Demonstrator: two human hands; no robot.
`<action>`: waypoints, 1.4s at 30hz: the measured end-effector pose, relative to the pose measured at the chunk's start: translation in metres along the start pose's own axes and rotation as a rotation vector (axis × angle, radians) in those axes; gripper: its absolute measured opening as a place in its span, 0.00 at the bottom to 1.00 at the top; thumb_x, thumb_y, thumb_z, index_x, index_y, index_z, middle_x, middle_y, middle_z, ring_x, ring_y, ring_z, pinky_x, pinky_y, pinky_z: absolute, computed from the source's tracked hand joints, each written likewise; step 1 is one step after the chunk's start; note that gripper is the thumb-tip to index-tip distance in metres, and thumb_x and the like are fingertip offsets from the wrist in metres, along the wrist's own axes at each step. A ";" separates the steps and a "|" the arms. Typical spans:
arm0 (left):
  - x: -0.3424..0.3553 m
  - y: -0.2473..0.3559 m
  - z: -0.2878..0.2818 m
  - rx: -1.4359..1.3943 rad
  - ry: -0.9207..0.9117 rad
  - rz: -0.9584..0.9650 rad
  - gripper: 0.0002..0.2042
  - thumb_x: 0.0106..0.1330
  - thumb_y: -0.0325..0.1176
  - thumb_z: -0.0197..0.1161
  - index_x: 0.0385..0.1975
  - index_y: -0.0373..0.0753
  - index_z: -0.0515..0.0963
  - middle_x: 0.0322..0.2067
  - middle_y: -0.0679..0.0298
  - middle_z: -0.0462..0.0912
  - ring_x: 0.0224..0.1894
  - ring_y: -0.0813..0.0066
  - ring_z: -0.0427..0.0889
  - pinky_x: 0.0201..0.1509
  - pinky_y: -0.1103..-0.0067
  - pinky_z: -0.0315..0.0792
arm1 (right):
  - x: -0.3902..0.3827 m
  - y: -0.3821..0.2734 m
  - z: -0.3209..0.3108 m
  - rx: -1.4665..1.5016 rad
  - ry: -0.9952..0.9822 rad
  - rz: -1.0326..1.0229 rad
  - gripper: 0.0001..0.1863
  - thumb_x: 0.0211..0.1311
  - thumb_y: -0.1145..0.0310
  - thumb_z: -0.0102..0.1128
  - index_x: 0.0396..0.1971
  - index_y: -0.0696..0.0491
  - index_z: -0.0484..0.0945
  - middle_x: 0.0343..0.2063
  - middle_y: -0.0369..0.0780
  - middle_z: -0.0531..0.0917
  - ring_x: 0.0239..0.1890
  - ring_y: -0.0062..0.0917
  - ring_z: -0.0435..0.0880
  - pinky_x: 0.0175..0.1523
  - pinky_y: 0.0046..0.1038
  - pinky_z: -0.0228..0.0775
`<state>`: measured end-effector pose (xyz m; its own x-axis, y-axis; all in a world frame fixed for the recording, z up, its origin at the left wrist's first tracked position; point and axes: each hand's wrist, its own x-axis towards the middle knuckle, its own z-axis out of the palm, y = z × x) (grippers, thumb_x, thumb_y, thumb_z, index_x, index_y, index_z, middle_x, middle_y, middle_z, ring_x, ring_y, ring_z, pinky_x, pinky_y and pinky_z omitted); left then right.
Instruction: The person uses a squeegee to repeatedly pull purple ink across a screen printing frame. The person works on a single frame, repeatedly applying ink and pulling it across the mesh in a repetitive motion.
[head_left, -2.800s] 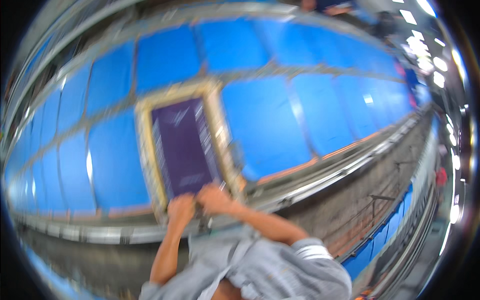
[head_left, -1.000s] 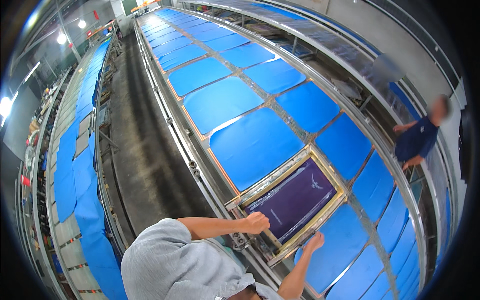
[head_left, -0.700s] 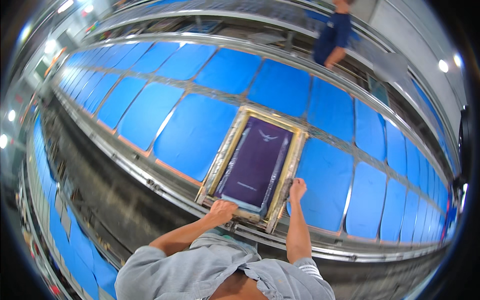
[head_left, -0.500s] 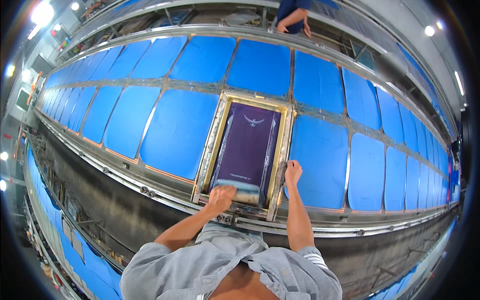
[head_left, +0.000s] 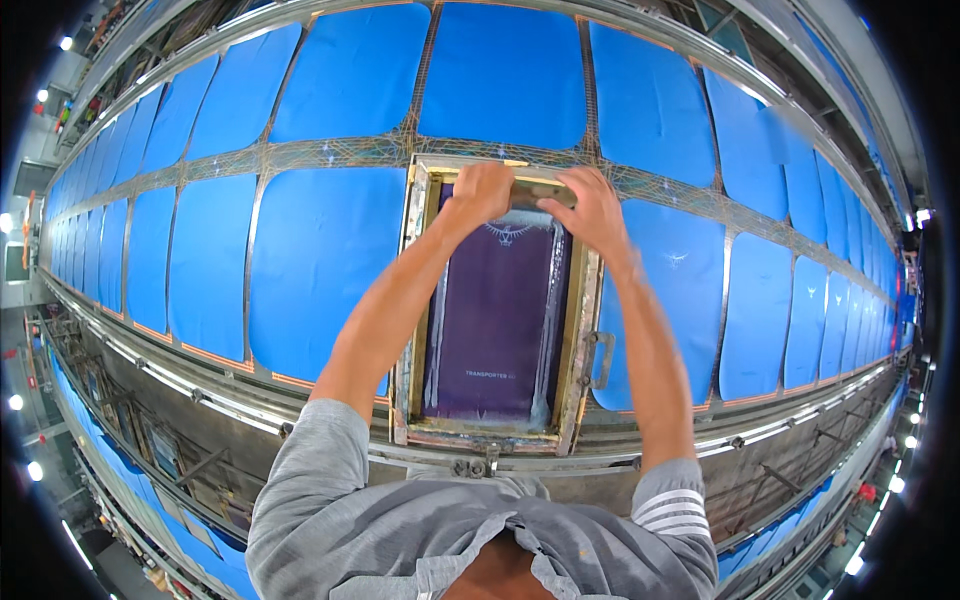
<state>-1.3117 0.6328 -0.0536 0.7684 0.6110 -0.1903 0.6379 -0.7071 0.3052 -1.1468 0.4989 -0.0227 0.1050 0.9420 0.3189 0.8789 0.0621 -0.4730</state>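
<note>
My left hand point(head_left: 485, 194) is curled in a fist over the squeegee point(head_left: 536, 194), and my right hand point(head_left: 592, 208) pinches its other end, fingers hooked over the back and thumb along the near face. The bar lies crosswise inside the screen frame point(head_left: 577, 400), at the far end of the purple mesh point(head_left: 495, 310), and the frame rests on the long table point(head_left: 335, 154) among blue sheets point(head_left: 325, 260). I judge the squeegee stiff and fairly light, best held by its upper edge near both ends so that it stays level. The mesh looks taut, thin and easily torn, and probably slippery where pale streaks point(head_left: 549, 290) run down its sides. The frame seems rigid and heavier; its outer rails or the metal handle point(head_left: 603, 360) on the right would give a firm hold. The nearest thing to a container is this rimmed frame, with mesh, streaks and squeegee inside; I cannot tell how much ink it holds.
</note>
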 end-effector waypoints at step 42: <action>0.028 -0.016 0.008 0.048 -0.007 -0.030 0.08 0.52 0.27 0.64 0.31 0.37 0.86 0.29 0.47 0.85 0.36 0.48 0.86 0.42 0.61 0.79 | 0.049 0.034 0.066 -0.261 -0.480 0.165 0.09 0.46 0.72 0.58 0.28 0.54 0.85 0.30 0.49 0.86 0.37 0.46 0.86 0.43 0.46 0.78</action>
<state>-1.2996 0.6581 -0.0714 0.7490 0.6298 -0.2057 0.6624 -0.7047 0.2543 -1.1424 0.5684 -0.0772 0.0811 0.9803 -0.1803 0.9610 -0.1249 -0.2466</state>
